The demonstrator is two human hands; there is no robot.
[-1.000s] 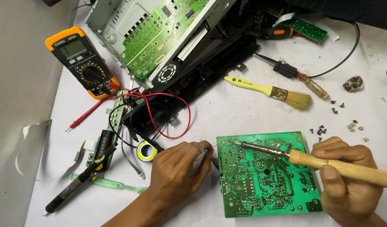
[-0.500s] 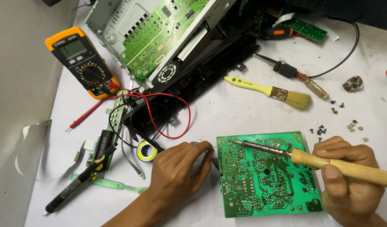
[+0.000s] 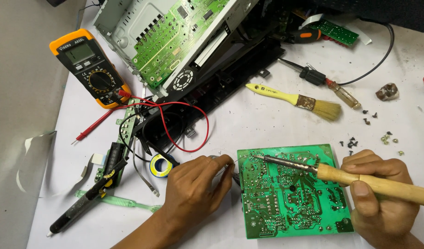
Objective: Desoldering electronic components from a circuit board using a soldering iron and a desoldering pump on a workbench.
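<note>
A green circuit board (image 3: 290,193) lies solder side up on the white table. My right hand (image 3: 382,203) grips a soldering iron (image 3: 341,175) by its wooden handle, with the metal tip resting near the board's upper left corner. My left hand (image 3: 195,193) is closed at the board's left edge, pinching a thin solder wire (image 3: 239,159) that reaches toward the iron's tip. A yellow and blue solder spool (image 3: 162,165) sits just left of that hand.
An orange multimeter (image 3: 89,69) with red and black leads lies at the upper left. An opened metal chassis with a green board (image 3: 175,41) fills the top. A yellow brush (image 3: 295,99), a second soldering iron (image 3: 320,80), loose screws (image 3: 368,117) and a black desoldering pump (image 3: 85,203) lie around.
The iron's tip has crept slightly left toward the board's corner. My left hand stays at the board's edge, barely shifted.
</note>
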